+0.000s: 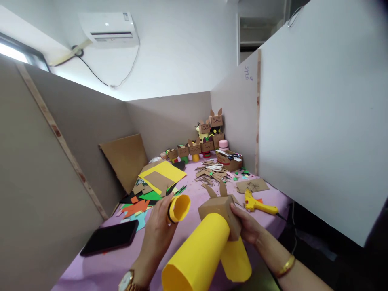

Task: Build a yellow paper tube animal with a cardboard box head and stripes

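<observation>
My left hand (158, 226) is closed round a short yellow paper tube (181, 208) with a dark band near its rim; its open end faces me. In my right hand (247, 227) is a small cardboard box (232, 214) with two pointed ears on top, gripped by its right side. A large yellow paper cylinder (197, 252) juts toward me from the box's front face. Below the box hangs another yellow paper piece (236, 260); how it joins on is hidden. The short tube is apart from the box.
A yellow glue gun (260, 204) lies at right, its cord running off the table edge. A phone (110, 237) lies at left near coloured paper scraps (136, 208). Behind are cardboard scraps, white scissors (215, 167), a supply box (229, 162) and several eared cardboard figures (194, 148).
</observation>
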Demonstrator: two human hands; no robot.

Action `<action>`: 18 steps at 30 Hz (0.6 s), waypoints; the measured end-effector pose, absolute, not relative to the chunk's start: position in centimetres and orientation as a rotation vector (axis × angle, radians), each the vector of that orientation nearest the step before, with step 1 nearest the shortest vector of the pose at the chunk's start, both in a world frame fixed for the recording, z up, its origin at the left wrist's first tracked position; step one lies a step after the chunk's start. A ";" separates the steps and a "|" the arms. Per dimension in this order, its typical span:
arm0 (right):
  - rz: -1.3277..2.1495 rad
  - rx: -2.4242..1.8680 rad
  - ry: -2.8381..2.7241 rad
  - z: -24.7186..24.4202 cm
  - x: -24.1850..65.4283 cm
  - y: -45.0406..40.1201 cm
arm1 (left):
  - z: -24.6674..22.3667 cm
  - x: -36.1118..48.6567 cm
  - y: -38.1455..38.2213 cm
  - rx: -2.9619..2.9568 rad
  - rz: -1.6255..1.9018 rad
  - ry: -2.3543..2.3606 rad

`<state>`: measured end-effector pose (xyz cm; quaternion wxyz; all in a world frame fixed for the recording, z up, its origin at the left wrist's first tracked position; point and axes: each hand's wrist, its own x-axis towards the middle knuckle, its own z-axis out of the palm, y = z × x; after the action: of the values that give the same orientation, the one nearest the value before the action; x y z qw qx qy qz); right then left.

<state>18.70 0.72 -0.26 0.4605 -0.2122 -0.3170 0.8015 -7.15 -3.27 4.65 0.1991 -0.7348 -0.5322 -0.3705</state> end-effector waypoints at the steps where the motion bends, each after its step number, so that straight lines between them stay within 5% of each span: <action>1: 1.966 -0.526 -0.776 -0.3 18.8 0.7 | 4.6 -7.2 -3.4 -2.081 -1.015 -1.554; 10: 2.002 -0.544 -0.721 -1.2 19.0 0.4 | 4.6 -9.0 -3.8 -2.292 -0.728 -1.945; 18: 2.062 -0.521 -0.683 -1.5 19.4 -0.3 | 0.5 -10.2 -3.6 -2.102 -1.272 -2.110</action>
<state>19.39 -0.29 -1.48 0.4387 -0.2098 -0.2747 0.8295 -10.15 -3.56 0.52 -0.0483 -0.6483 -0.6508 -0.3922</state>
